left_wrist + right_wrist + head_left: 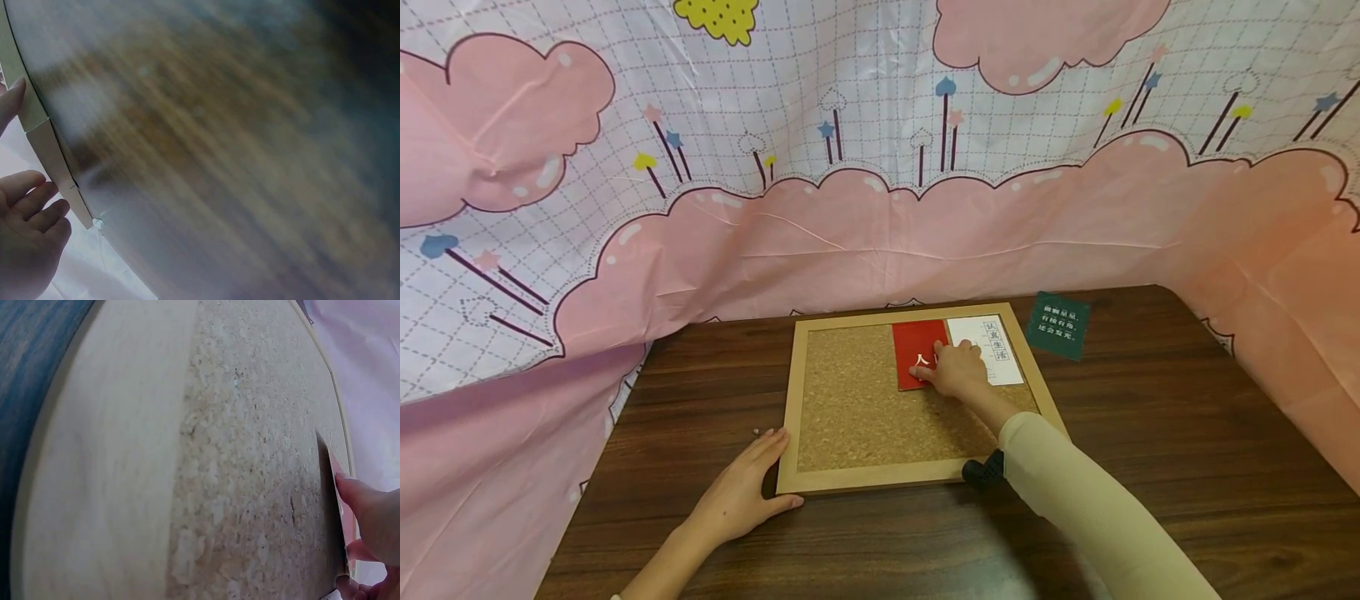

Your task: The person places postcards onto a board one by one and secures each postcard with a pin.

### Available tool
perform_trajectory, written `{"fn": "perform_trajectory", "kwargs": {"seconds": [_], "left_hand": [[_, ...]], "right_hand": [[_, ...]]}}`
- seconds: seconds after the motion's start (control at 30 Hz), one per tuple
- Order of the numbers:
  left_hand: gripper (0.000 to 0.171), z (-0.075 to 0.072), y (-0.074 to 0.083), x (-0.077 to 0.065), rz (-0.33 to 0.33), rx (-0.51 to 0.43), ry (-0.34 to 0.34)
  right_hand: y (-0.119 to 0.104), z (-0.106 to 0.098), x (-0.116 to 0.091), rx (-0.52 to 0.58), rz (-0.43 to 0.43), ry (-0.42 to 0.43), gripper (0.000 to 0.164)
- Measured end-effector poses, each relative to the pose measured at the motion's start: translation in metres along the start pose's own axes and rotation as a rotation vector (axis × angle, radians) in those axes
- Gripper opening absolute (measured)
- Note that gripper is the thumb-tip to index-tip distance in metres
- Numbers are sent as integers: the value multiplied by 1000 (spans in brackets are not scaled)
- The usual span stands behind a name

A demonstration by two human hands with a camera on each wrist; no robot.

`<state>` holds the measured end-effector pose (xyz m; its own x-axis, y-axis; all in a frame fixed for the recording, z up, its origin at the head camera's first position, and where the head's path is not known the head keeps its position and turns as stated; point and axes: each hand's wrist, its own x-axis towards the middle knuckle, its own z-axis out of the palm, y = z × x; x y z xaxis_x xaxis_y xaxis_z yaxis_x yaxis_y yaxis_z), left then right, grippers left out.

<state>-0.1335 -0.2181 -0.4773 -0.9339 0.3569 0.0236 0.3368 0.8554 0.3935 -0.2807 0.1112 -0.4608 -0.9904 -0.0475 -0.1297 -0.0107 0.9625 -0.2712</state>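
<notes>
A cork board (850, 400) with a pale wooden frame lies on the table. My left hand (737, 487) is at its near left corner, thumb by the front edge and fingers along the left side. On the upper part of the cork lies a red card (917, 337) with white characters. My right hand (958, 367) rests over it, the thumb extended on its face. In the right wrist view, the near edge of the red card (338, 481) casts a dark shadow on the cork. Beside it, a white card (1006, 367) with printed characters is partly covered by my right hand.
A dark green card (1058, 326) with white writing lies on the dark wooden table (1150, 400), to the right of the board. A pink and white patterned cloth (820, 242) hangs behind the table. Something black (983, 470) shows by the right cuff.
</notes>
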Motion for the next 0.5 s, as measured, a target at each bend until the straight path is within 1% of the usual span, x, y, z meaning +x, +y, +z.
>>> {"fn": "perform_trajectory", "kwargs": {"seconds": [0.2, 0.5], "left_hand": [[91, 0, 0, 0, -3, 1, 0], [91, 0, 0, 0, -2, 0, -4]], "right_hand": [[-2, -2, -3, -15, 20, -9, 79], [-2, 2, -3, -34, 37, -6, 84]]}}
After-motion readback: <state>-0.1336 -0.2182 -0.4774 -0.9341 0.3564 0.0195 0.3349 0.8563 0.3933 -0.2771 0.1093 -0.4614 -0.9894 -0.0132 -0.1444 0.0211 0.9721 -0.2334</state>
